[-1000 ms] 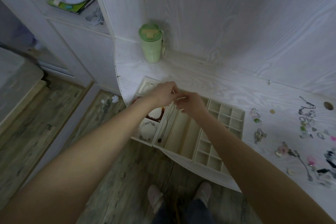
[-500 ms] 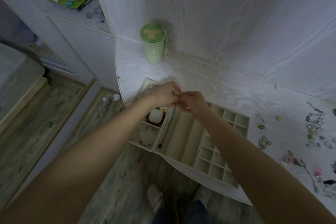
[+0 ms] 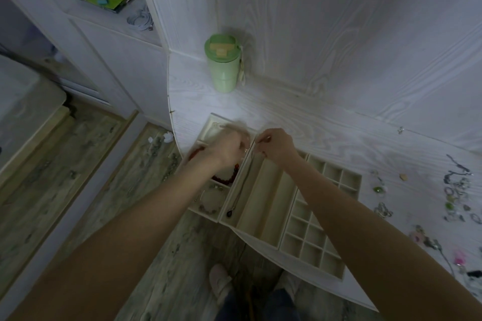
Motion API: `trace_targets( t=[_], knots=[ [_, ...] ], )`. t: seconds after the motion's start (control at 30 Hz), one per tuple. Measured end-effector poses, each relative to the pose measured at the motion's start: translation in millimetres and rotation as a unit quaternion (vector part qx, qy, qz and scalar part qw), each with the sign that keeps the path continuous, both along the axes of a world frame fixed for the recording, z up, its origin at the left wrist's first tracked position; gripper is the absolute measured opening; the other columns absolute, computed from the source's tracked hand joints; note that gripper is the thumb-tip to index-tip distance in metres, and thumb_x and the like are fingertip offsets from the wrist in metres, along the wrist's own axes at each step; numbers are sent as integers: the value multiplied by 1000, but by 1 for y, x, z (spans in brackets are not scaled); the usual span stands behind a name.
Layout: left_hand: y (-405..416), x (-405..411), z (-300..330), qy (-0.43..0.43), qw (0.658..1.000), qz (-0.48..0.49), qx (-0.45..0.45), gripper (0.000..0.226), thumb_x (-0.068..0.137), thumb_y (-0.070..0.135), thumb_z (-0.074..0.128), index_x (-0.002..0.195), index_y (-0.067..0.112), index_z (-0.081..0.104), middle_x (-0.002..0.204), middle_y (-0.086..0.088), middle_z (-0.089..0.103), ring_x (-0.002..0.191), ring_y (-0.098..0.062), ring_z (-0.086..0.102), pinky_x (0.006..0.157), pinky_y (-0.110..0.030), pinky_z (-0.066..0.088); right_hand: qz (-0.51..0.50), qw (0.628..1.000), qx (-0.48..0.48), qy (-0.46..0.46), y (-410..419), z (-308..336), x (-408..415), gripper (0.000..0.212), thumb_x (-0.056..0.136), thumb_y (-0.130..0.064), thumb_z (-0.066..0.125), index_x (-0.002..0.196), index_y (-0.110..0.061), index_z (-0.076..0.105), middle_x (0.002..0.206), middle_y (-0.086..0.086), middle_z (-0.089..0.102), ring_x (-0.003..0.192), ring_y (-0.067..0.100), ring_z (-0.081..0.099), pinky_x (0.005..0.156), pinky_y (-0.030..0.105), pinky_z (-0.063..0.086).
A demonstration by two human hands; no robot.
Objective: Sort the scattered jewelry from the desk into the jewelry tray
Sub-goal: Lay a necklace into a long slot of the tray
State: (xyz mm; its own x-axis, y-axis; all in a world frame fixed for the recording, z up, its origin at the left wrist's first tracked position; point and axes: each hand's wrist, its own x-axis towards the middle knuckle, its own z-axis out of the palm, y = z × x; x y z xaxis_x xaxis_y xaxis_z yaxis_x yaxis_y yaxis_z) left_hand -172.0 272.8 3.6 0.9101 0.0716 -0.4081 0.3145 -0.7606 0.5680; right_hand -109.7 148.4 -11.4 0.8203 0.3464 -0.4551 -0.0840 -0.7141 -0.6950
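Since half a second ago, the two hands have drawn slightly apart over the far end of the jewelry tray (image 3: 260, 219). The left hand (image 3: 226, 150), blurred by motion, sits above the red bead bracelet (image 3: 226, 179) in the tray's left section; whether it grips anything cannot be told. The right hand (image 3: 277, 146) pinches the top of a thin chain necklace (image 3: 241, 185), which trails down the first long compartment to a dark pendant near the tray's near edge. A second, pale bracelet (image 3: 210, 202) lies in the near-left compartment. Scattered jewelry (image 3: 455, 190) remains on the white desk (image 3: 339, 138), well to the right of the tray. One green lidded cup (image 3: 223, 66) stands against the wall. No readable writing shows.
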Motion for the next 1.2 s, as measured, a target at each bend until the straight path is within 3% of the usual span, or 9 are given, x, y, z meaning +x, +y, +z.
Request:
trace_targets(
  t=[0.13,0.27,0.57,0.63,0.73,0.87,0.97,1.1,1.2],
  knots=[
    [2,-5,-10,5,995,-75,71,42,91,-2,41,126,14,58,140,-11,41,127,-22,42,108,-28,34,106,987,-89,-77,0,2,5,19,89,1,50,94,2,67,96,15,69,89,29,66,82,35,54],
    [2,-12,-17,-19,974,-160,157,50,89,1,48,133,24,52,143,-5,32,135,-22,24,111,-28,21,133,977,-119,-117,0,-4,13,15,92,-8,51,94,-5,66,98,14,67,87,27,64,73,30,50],
    [-4,-16,-14,-52,926,-239,288,51,96,9,37,140,33,42,146,-10,24,137,-26,18,111,-33,15,120,975,-122,-138,-4,-17,19,15,91,-5,53,97,-8,65,106,14,64,89,25,62,73,26,46],
    [-6,-15,-13,-87,909,-255,318,47,96,14,35,134,37,49,143,-15,32,134,-28,28,110,-34,23,119,974,-112,-158,-4,-15,19,13,91,-4,53,93,-8,65,103,14,65,89,27,61,74,29,48],
    [-8,-11,-6,-122,873,-281,379,46,84,25,32,100,43,72,114,-13,62,105,-27,60,91,-30,47,119,973,-100,-173,-2,-10,19,14,92,-5,53,93,-7,66,103,13,65,91,27,61,77,32,49],
    [-9,-9,-13,-143,866,-260,402,51,72,30,26,72,46,74,91,-4,70,83,-22,68,74,-27,54,101,975,-101,-169,-1,-10,19,13,91,-5,53,91,-9,65,100,13,66,87,26,62,76,35,52],
    [-11,-10,-10,-81,872,-303,375,47,88,24,31,108,44,68,124,-13,55,115,-28,53,99,-32,41,88,977,-111,-158,-1,-10,18,9,91,-9,55,93,-7,64,99,13,65,88,27,61,74,33,50],
    [-6,-9,-11,-101,871,-281,391,52,75,24,28,80,46,74,99,-9,68,89,-25,65,79,-26,51,73,981,-108,-144,-1,-11,17,9,90,-8,57,94,-5,65,100,14,63,89,28,60,71,29,45],
    [-7,-7,-16,-87,878,-283,376,48,81,28,29,87,46,74,108,-9,65,98,-26,62,86,-29,48,55,984,-100,-139,0,-13,17,9,88,-4,57,92,-5,65,99,14,64,89,28,61,72,29,48]
  ],
)
